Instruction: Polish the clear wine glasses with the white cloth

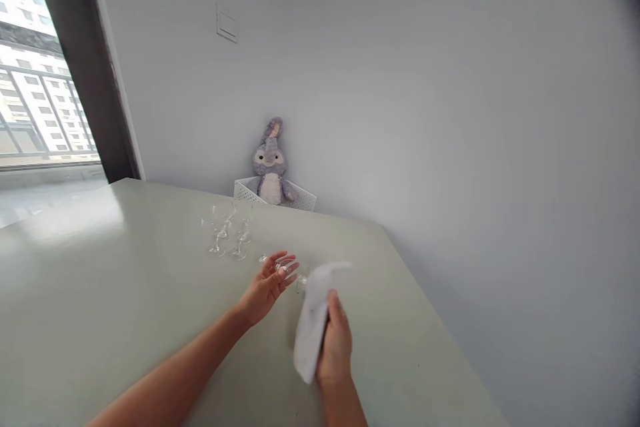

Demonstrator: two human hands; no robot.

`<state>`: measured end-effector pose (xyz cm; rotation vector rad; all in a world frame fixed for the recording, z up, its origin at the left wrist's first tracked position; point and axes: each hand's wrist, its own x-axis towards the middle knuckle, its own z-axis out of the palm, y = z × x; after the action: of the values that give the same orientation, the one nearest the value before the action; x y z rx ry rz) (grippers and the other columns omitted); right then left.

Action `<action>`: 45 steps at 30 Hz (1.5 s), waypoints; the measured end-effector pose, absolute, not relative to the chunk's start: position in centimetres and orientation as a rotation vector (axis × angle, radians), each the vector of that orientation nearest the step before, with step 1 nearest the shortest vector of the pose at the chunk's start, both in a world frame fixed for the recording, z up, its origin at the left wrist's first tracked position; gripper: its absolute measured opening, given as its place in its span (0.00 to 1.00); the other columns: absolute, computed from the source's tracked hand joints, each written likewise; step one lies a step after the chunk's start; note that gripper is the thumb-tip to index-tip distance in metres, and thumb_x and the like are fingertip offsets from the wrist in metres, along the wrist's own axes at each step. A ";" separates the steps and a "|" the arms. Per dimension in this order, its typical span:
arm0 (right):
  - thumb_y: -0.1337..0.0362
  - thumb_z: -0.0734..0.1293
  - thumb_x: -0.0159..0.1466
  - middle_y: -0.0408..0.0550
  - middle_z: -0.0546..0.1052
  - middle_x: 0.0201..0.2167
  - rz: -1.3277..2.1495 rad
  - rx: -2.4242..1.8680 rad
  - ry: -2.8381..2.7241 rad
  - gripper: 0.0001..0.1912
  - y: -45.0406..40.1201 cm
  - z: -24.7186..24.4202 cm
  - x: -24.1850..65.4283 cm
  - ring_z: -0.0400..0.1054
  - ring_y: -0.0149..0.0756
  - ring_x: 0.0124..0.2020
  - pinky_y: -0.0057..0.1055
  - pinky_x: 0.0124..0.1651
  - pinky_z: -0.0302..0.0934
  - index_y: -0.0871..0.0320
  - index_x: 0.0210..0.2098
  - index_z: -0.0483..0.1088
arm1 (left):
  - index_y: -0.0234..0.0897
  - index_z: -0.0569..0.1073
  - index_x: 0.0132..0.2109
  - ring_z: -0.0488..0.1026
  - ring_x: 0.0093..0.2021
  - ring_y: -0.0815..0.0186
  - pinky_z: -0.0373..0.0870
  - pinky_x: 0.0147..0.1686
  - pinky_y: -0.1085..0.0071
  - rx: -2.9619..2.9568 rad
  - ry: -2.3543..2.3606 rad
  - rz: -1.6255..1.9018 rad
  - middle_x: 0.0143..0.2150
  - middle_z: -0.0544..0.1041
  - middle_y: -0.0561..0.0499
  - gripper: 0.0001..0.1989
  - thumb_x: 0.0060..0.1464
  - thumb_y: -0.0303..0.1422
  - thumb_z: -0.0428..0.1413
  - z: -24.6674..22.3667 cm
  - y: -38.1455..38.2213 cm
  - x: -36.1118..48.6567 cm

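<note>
Near the middle of the pale green table (150,320), my left hand (267,287) has its fingers curled around a clear glass (283,269), which lies roughly sideways. Its base seems to show left of the fingers. My right hand (336,340) grips a white cloth (313,327), which hangs down beside the palm and is slightly blurred. Between the cloth and my left fingers, a bit of clear glass shows; whether it belongs to the held glass I cannot tell. Several clear stemmed glasses (217,240) stand together beyond my left hand, towards the left.
A grey plush toy (271,163) sits in a white perforated basket (303,199) behind the table's far edge. Plain walls rise behind and to the right, with a switch (227,25) on the back wall. A window (37,80) is at the far left.
</note>
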<state>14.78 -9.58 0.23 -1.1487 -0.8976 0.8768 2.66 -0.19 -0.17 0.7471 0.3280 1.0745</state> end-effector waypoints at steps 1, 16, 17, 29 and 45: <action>0.48 0.49 0.63 0.50 0.73 0.41 0.946 -1.122 -0.876 0.28 -9.5 0.3 13.9 0.68 0.38 0.39 0.31 0.36 0.63 0.58 0.52 0.63 | 0.43 0.67 0.47 0.60 0.56 0.57 0.57 0.53 0.61 0.762 0.326 1.079 0.53 0.66 0.48 0.16 0.49 0.29 0.56 -0.1 -0.3 2.6; 0.58 0.59 0.60 0.48 0.74 0.39 0.680 -1.381 -1.479 0.15 -8.4 0.3 16.3 0.67 0.39 0.39 0.33 0.42 0.61 0.52 0.43 0.71 | 0.40 0.69 0.46 0.67 0.46 0.62 0.63 0.44 0.68 0.840 0.315 0.876 0.50 0.68 0.46 0.14 0.49 0.31 0.56 0.3 -2.3 3.6; 0.58 0.60 0.59 0.48 0.74 0.39 0.818 -1.331 -1.358 0.16 -8.5 0.6 16.2 0.67 0.39 0.39 0.33 0.41 0.61 0.53 0.44 0.70 | 0.40 0.68 0.46 0.67 0.47 0.61 0.63 0.44 0.67 0.856 0.321 0.863 0.51 0.67 0.46 0.16 0.49 0.30 0.56 0.3 -2.2 3.5; 0.57 0.62 0.58 0.49 0.67 0.52 0.754 -1.340 -0.858 0.25 -12.5 2.3 17.3 0.61 0.41 0.50 0.33 0.49 0.57 0.56 0.54 0.61 | 0.41 0.66 0.45 0.68 0.48 0.58 0.58 0.52 0.57 0.665 0.258 0.914 0.51 0.67 0.49 0.11 0.53 0.33 0.52 -0.3 -0.8 3.1; 0.60 0.59 0.60 0.49 0.73 0.30 0.246 -1.479 -1.632 0.10 -9.2 3.9 16.3 0.64 0.38 0.34 0.31 0.36 0.58 0.57 0.31 0.70 | 0.43 0.64 0.47 0.71 0.39 0.66 0.68 0.39 0.66 0.699 0.283 0.926 0.51 0.66 0.50 0.13 0.53 0.34 0.52 -0.2 -1.3 3.3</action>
<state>16.27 -9.17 3.92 -1.4788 -1.6316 0.2457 3.32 -1.34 -0.21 0.6986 0.2833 0.9259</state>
